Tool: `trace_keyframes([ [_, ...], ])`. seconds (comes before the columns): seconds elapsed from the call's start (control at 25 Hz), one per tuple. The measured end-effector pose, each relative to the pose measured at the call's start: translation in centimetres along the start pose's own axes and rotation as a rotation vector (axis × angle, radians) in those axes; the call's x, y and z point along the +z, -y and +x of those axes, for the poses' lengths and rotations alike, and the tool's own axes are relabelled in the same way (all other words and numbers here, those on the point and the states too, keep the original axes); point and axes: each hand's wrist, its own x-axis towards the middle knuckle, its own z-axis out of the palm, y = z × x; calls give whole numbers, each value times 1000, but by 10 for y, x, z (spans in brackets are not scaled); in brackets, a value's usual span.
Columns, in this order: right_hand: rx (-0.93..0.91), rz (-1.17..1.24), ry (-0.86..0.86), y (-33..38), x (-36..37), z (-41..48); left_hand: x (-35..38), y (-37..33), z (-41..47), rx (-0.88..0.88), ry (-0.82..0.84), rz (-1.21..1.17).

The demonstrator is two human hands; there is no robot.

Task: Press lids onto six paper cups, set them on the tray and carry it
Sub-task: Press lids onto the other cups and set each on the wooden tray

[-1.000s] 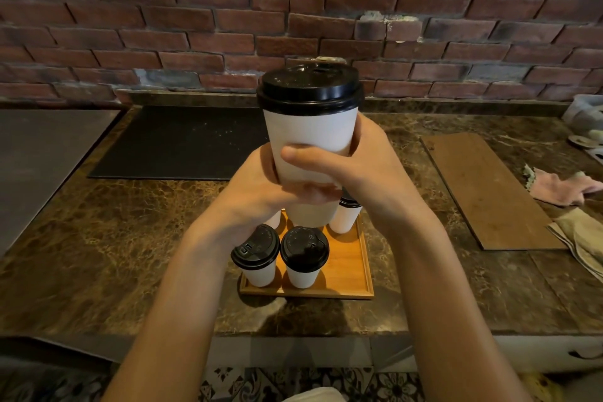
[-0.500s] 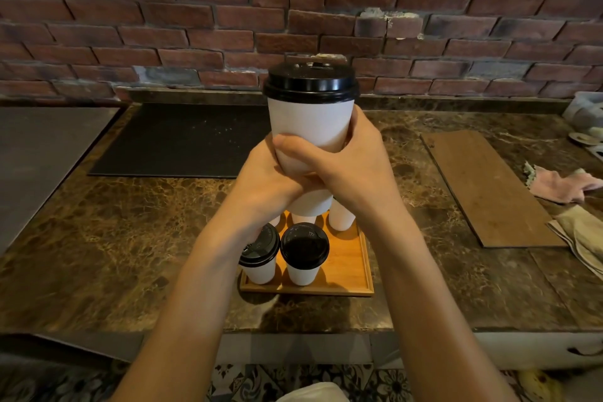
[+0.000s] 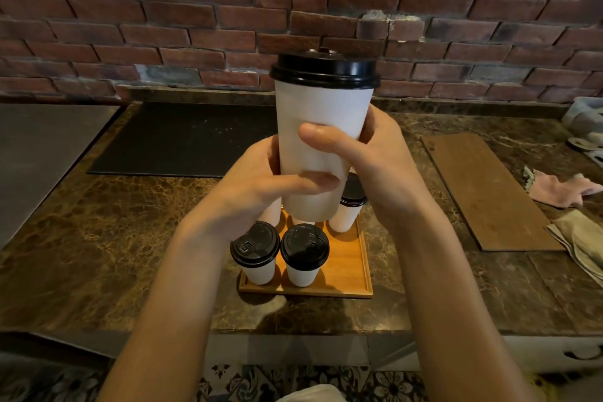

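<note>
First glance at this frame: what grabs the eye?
A tall white paper cup with a black plastic lid, held up dead centre by the left hand and right hand. Below it, an orange wooden tray on the brown marble counter carries more lidded cups.

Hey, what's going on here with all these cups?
A person is holding a white paper cup up in both hands, the left hand and right hand wrapped around its lower half. Its black lid is already on. Below it, a wooden tray sits on the marble counter with other lidded cups standing on it; the front right corner of the tray is still free. How many cups stand behind the held one cannot be told.
</note>
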Motion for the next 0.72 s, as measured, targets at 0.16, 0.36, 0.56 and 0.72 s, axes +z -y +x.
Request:
trace_keyframes([
  [0.16, 29, 67, 92, -2, -4, -1, -3, -1, -5, -26, 76, -108],
  [0.36, 60, 45, 96, -4, -3, 1, -3, 2, -4, -35, 25, -86],
  [0.56, 52, -51, 75, -4, 0, 5, -1, 6, -2, -29, -57, -39],
  [0.72, 50, -104, 18, -7, 3, 8, 0, 6, 0, -18, -129, 62],
])
